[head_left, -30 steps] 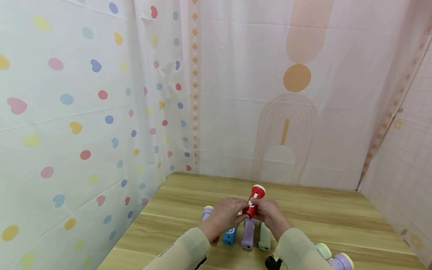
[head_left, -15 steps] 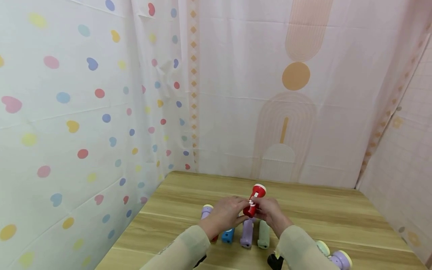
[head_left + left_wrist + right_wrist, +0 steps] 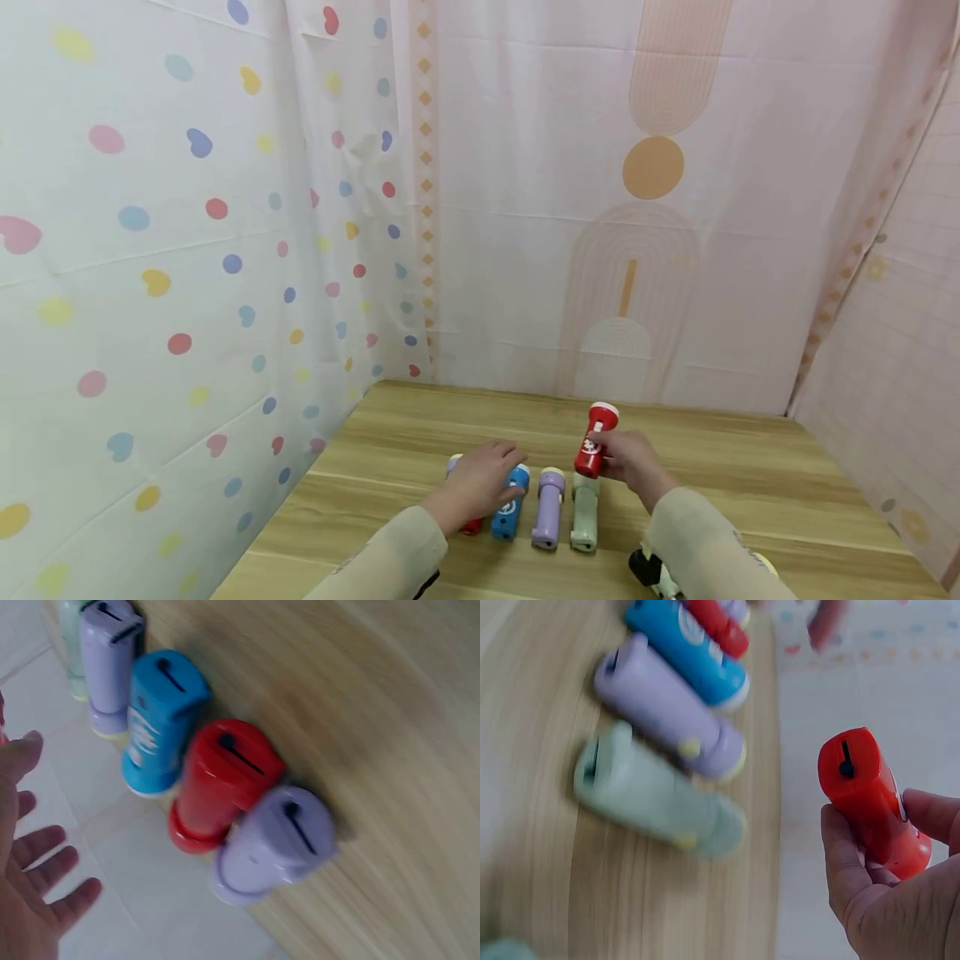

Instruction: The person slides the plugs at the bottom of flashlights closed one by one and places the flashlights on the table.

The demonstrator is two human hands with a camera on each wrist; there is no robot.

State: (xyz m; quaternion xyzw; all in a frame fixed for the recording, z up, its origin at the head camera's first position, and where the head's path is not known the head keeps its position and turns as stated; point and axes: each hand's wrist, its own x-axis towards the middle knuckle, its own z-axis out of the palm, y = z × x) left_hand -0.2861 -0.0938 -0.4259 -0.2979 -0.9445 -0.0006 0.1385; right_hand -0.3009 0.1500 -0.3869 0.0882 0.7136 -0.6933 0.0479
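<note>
My right hand grips a red toy flashlight above the table, its white-rimmed head tilted up and away. Its thumb lies on the white-marked side. Holding nothing, my left hand hovers over the left end of a row of flashlights, fingers spread in the left wrist view. That row has a lilac one, a second red one, a blue one, another lilac one and a pale green one. In the head view, my left hand partly hides the leftmost lilac and red ones.
The wooden table reaches back to patterned curtains, which also hang at both sides. By my right forearm lies a black object, partly hidden by the sleeve. A pale yellow rim shows beyond that sleeve.
My left hand has let go of the red flashlight and moved left. My right hand has carried it a little to the right, uncovering more of the blue and lilac flashlights.
</note>
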